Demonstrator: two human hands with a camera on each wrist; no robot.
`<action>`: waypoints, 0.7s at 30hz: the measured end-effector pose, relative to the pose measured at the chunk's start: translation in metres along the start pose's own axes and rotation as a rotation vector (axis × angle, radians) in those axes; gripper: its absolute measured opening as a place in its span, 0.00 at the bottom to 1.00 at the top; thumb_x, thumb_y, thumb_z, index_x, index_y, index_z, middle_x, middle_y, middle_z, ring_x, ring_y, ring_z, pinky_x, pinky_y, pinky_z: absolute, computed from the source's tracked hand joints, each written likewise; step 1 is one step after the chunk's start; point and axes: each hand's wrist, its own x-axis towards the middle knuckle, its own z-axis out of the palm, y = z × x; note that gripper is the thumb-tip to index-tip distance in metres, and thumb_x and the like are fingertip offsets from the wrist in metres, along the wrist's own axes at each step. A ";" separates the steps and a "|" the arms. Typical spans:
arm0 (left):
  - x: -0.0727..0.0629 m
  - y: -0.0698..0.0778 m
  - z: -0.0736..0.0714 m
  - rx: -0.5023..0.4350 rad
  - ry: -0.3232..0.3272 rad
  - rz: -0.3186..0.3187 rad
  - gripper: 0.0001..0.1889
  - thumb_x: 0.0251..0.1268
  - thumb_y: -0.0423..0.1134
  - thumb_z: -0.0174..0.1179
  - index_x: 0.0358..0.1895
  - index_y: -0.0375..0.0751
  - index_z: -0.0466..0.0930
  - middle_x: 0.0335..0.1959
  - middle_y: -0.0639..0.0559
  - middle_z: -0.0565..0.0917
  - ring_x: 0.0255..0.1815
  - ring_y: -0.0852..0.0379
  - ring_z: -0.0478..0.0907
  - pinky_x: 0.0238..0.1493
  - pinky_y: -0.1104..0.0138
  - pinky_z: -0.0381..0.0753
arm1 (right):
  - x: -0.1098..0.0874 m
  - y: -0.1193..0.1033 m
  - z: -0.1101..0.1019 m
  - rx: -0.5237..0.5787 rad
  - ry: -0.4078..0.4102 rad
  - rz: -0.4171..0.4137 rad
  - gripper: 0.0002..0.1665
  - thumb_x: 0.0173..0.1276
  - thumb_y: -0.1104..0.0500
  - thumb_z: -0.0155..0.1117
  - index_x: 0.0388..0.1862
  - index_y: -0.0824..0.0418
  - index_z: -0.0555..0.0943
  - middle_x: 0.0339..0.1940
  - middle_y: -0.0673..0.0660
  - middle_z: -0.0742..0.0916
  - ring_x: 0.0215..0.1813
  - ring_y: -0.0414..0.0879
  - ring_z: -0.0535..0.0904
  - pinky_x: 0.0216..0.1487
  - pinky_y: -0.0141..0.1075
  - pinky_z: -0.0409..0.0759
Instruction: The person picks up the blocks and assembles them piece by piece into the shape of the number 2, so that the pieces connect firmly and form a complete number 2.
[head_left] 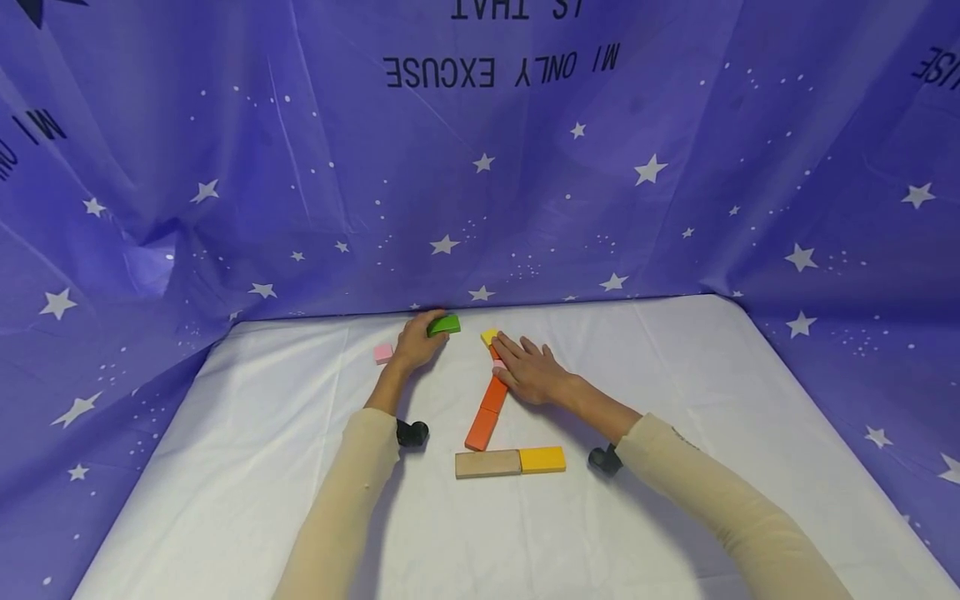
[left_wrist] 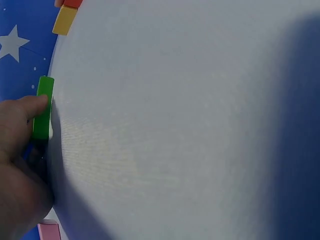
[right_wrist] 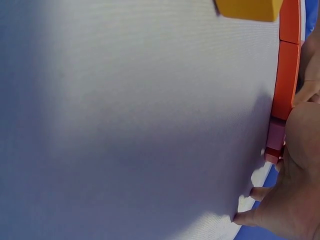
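Observation:
At the far side of the table, my left hand (head_left: 420, 342) grips a green block (head_left: 445, 325) between thumb and fingers. The left wrist view shows the thumb pressed along the face of that block. A slanting line of blocks runs to its right: a small yellow block (head_left: 489, 337), a red-orange piece partly covered, a small pink block (head_left: 498, 364) and two long orange blocks (head_left: 493, 395). My right hand (head_left: 532, 373) rests along the upper right of this line, its fingers extended and touching the blocks. The covered piece shows in part as a red block (right_wrist: 272, 155) in the right wrist view.
A loose pink block (head_left: 383, 354) lies left of my left hand. Nearer to me, a tan wooden block (head_left: 487, 464) and a yellow block (head_left: 542, 460) sit end to end across the white tablecloth (head_left: 247, 467). A purple starred curtain (head_left: 525, 183) hangs behind the table.

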 end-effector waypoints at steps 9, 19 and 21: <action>0.000 0.003 0.000 0.027 -0.004 0.003 0.24 0.72 0.33 0.55 0.70 0.40 0.72 0.70 0.39 0.69 0.72 0.37 0.61 0.68 0.42 0.57 | -0.001 0.001 0.000 -0.022 -0.003 0.002 0.37 0.83 0.41 0.33 0.83 0.54 0.46 0.83 0.54 0.50 0.79 0.65 0.47 0.72 0.68 0.47; 0.000 0.009 -0.002 -0.022 -0.025 0.078 0.23 0.72 0.30 0.53 0.69 0.36 0.71 0.70 0.37 0.68 0.72 0.39 0.61 0.73 0.50 0.57 | 0.001 0.001 0.000 -0.011 -0.007 -0.001 0.37 0.84 0.42 0.34 0.83 0.54 0.45 0.83 0.53 0.49 0.79 0.65 0.47 0.71 0.69 0.47; 0.000 0.010 -0.001 -0.029 -0.028 0.103 0.22 0.72 0.30 0.53 0.68 0.34 0.72 0.69 0.35 0.69 0.71 0.38 0.62 0.73 0.51 0.57 | 0.001 0.001 0.000 -0.014 -0.011 -0.001 0.37 0.83 0.42 0.33 0.83 0.54 0.45 0.83 0.53 0.49 0.79 0.65 0.47 0.72 0.69 0.46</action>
